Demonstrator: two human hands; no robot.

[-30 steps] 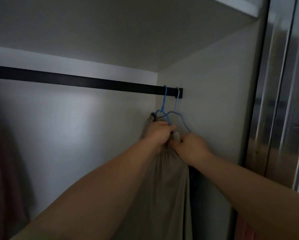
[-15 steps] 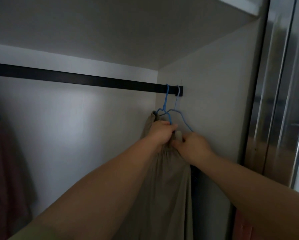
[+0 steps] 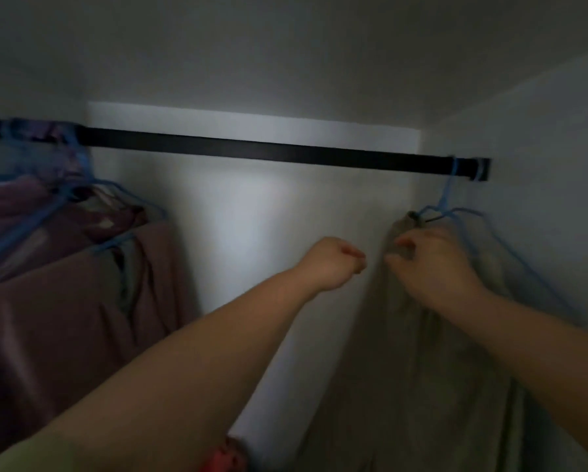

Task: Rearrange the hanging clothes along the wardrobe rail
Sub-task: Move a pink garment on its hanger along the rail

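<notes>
1. Head view, only view. Rail (image 3: 251, 152) runs dark and level across the wardrobe, its right end at the side wall.
2. Beige garment (image 3: 422, 352) hangs at the far right end of the rail on a blue hanger (image 3: 447, 202); a second blue hook sits just beside it, against the wall. Cloth falls long and limp, in soft folds.
3. Right hand (image 3: 434, 264): fingers curled into the top of the beige garment just under the hanger, bunching cloth. Blur hides whether the wire itself is inside the grip.
4. Left hand (image 3: 333, 264): clenched loosely, holding nothing, apart from the garment and just left of it.
5. Purple clothes (image 3: 64, 284) crowd the left end on more blue hangers, tilted. A long stretch of rail between the two groups carries nothing.
6. Handling, judged: garment light, soft, no stiffness of its own; pulling the cloth alone would likely drag it off the thin hanger shoulders.
7. Hanger looks like thin wire or plastic, light and slightly springy; hook should slide along the flat rail with little friction.
8. Best hold, judged: hanger neck just below the hook, other hand steadying the cloth at the shoulder.
</notes>
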